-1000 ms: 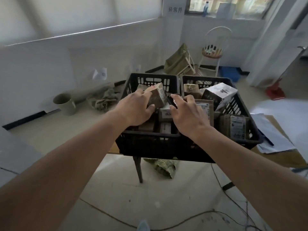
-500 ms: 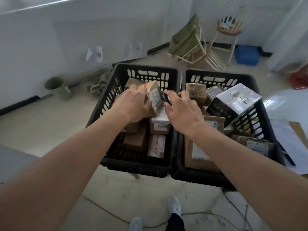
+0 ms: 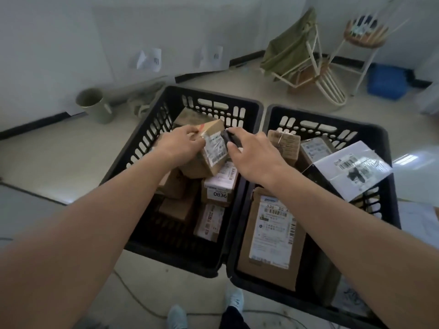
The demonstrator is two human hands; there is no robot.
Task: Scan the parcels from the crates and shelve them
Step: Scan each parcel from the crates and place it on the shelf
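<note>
Nearest, at the bottom edge, two pale shoes (image 3: 234,298) stand on the floor with a thin cable (image 3: 133,294) trailing past them. Just beyond sit two black crates side by side, the left crate (image 3: 166,254) and the right crate (image 3: 268,287), both holding cardboard parcels. In the right crate a long flat parcel (image 3: 273,236) lies label up near the front, and a white box (image 3: 354,168) leans on the far right rim. In the left crate a parcel marked 0836 (image 3: 219,188) lies among other small boxes. Above these, the left hand (image 3: 181,144) has its fingers curled round a small brown parcel (image 3: 206,150), holding it tilted over the left crate with its label turned to the right. The right hand (image 3: 254,153) grips a small black scanner (image 3: 229,138), whose tip is just beside that label. Farther off on the floor stand a green bucket (image 3: 95,105) near the wall, a tipped white chair (image 3: 316,67) draped with green cloth (image 3: 289,51), an upright stool (image 3: 363,34) and a blue bin (image 3: 386,81).
</note>
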